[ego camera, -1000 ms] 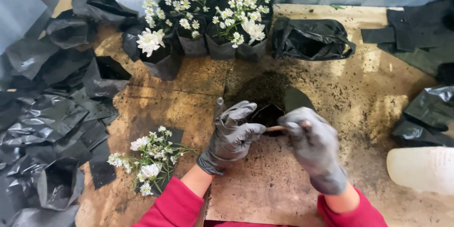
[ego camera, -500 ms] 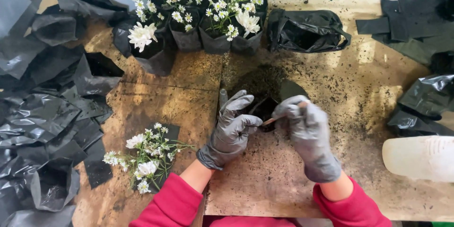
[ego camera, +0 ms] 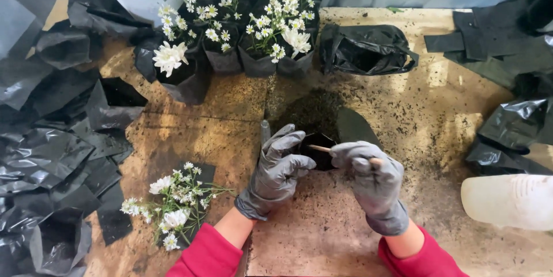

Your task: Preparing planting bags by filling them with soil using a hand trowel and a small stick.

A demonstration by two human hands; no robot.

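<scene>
A small black grow bag (ego camera: 320, 149) is seen near the middle of the soil-strewn wooden table (ego camera: 438, 110), between two grey-gloved hands. Its rim is held by the left hand (ego camera: 278, 167), whose fingers are curled against the bag's near-left side. A thin wooden stick (ego camera: 319, 148) is gripped in the closed right hand (ego camera: 368, 173), with its tip lying over the bag's mouth. A dark trowel blade (ego camera: 354, 126) is seen just behind the bag, beside a patch of loose soil (ego camera: 308, 110).

Farther back, potted white flowers (ego camera: 253, 29) are grouped in black bags, with an open black plastic bag (ego camera: 366, 49) to their right. A loose bunch of white flowers (ego camera: 173, 202) lies left of the left arm. Crumpled empty black bags (ego camera: 57, 150) are piled along the left edge, and a translucent white container (ego camera: 510, 201) lies at the right edge.
</scene>
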